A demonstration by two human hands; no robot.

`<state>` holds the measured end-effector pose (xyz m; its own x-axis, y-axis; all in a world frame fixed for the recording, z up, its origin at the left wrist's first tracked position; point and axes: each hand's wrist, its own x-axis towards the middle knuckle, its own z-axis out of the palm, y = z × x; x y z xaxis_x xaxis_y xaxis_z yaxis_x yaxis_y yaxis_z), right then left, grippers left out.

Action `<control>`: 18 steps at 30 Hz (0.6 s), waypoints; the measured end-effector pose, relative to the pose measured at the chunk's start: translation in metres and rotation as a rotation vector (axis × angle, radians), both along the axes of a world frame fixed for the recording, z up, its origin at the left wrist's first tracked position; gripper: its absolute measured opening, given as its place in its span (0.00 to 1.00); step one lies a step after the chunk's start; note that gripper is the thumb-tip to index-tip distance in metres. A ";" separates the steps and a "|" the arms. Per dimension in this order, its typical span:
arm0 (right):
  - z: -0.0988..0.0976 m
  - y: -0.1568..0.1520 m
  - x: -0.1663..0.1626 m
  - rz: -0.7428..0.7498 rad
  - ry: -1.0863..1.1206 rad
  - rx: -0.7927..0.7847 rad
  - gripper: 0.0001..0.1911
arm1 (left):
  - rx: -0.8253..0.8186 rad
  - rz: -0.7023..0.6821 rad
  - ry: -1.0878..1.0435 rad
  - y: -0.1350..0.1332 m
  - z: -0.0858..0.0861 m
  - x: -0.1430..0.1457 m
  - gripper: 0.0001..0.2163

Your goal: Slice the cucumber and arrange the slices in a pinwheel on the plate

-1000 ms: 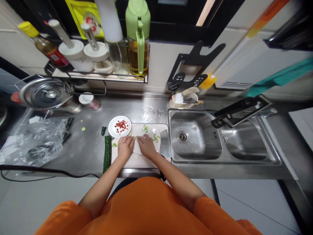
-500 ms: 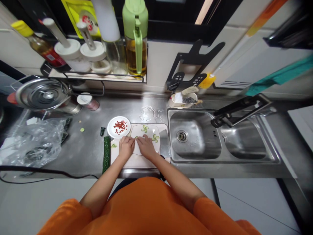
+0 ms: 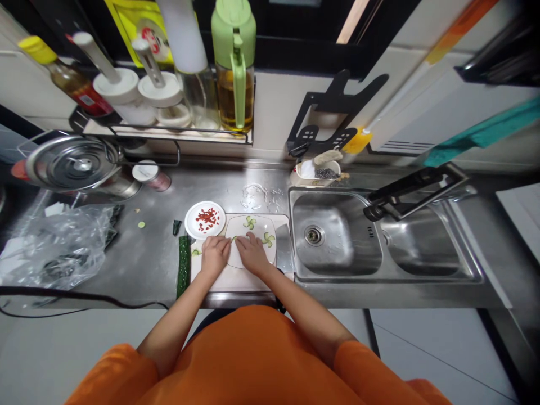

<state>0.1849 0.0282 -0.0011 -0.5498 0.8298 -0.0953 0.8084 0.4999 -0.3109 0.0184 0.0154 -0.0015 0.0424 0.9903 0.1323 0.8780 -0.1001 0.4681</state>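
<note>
A white plate [image 3: 253, 260] with a thin dark line near its rim lies on a pale cutting board [image 3: 240, 281]. Two pinwheels of cucumber slices [image 3: 268, 239] show on the plate. My right hand [image 3: 253, 256] reaches over it, fingertips closed down at a bit of green cucumber slice [image 3: 234, 238]. At the plate's left edge my left hand [image 3: 215, 256] has its fingers bent together; whatever is between them is hidden. More cucumber slices [image 3: 196, 252] lie on the board left of that hand. A cut length of cucumber [image 3: 184, 265] rests beside the board.
A round white plate [image 3: 214, 210] with chopped red pieces is behind my left hand. A cleaver [image 3: 285, 247] lies at the board's right, next to the double sink [image 3: 337, 264]. Leftward are a cucumber end [image 3: 176, 226], a plastic bag [image 3: 80, 236] and a lidded pot [image 3: 76, 163].
My left hand has shifted slightly left, opening a small gap from the right fingertips. My right hand has stayed nearly in place over the plate.
</note>
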 end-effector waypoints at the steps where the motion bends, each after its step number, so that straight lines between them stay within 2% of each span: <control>1: 0.000 0.000 0.000 -0.003 0.002 0.003 0.23 | 0.014 0.032 -0.015 -0.001 0.001 -0.003 0.13; 4: 0.000 -0.001 0.002 -0.017 0.003 0.018 0.23 | 0.016 0.126 -0.028 -0.004 0.003 -0.014 0.13; 8: 0.000 -0.002 0.005 -0.028 0.001 0.026 0.24 | -0.046 0.179 0.016 -0.011 0.000 -0.024 0.14; 13: 0.002 -0.006 0.008 -0.044 -0.001 0.030 0.23 | -0.091 0.239 0.080 -0.015 -0.009 -0.022 0.15; 18: 0.007 -0.010 0.009 -0.073 0.000 0.045 0.21 | -0.107 0.258 0.017 -0.011 -0.010 -0.022 0.12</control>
